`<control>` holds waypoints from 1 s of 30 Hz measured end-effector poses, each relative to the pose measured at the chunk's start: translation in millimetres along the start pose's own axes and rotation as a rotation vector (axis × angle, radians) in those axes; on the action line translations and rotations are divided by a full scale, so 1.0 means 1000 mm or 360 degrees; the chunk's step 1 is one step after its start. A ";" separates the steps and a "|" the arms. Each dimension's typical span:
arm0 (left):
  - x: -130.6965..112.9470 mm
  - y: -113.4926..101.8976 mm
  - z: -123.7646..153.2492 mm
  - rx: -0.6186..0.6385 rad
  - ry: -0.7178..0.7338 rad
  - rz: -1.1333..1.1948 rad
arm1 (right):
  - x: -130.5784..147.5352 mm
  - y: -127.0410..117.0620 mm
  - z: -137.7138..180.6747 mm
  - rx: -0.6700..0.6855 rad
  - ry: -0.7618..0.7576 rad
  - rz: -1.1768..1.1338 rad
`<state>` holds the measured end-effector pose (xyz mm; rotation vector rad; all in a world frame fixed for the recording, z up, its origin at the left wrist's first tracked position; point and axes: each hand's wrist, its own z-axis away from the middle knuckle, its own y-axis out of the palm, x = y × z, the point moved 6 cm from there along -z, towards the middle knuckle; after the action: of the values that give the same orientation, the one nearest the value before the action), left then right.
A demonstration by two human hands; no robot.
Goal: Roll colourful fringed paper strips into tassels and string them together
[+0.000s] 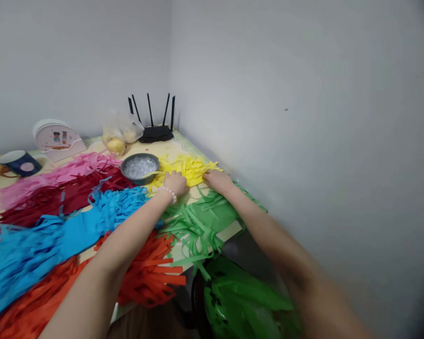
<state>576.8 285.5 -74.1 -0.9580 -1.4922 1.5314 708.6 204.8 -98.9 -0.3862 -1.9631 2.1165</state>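
Note:
Both my arms reach across the table to a sheet of yellow fringed paper (189, 168) near the wall corner. My left hand (175, 182) rests on its near left edge with the fingers curled down, a bead bracelet on the wrist. My right hand (216, 179) presses on the yellow paper's near right edge, fingers bent onto it. Green fringed paper (201, 220) lies just under my forearms and hangs over the table edge. Blue fringed paper (74, 226) lies to the left of my left arm.
A metal bowl (140, 167) of white stuff stands beside the yellow paper. Pink (56, 176), dark red (56, 197) and orange (151, 275) fringed papers cover the table. A black router (156, 132), a bag of fruit (118, 136), a mug (20, 163) stand at the back. The wall is close on the right.

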 end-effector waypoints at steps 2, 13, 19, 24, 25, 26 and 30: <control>-0.007 -0.005 -0.006 -0.0036 0.0025 0.0023 | 0.000 -0.003 -0.002 -0.0028 -0.0049 0.0020; -0.013 0.009 -0.033 0.0017 -0.0049 0.0273 | -0.004 -0.017 -0.011 -0.0153 -0.0215 -0.0083; 0.000 0.007 -0.033 -0.0101 -0.0161 0.0383 | -0.004 -0.027 -0.009 -0.0316 -0.0144 -0.0207; 0.005 -0.020 -0.024 -0.0480 -0.0240 0.0498 | 0.036 -0.015 0.010 -0.0402 -0.0116 -0.0322; 0.007 -0.026 -0.022 -0.0551 -0.0255 0.0533 | 0.046 -0.009 0.009 -0.0375 -0.0127 -0.0358; 0.010 -0.032 -0.020 -0.0623 -0.0272 0.0572 | 0.054 -0.003 0.006 -0.0350 -0.0121 -0.0397; 0.031 -0.055 -0.007 -0.0913 -0.0383 0.0776 | 0.061 0.010 -0.021 -0.0312 0.0089 -0.0568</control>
<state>571.5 317.4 -18.9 -1.6073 -2.0385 1.6172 659.0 244.8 -112.6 -0.1136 -2.0357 1.6855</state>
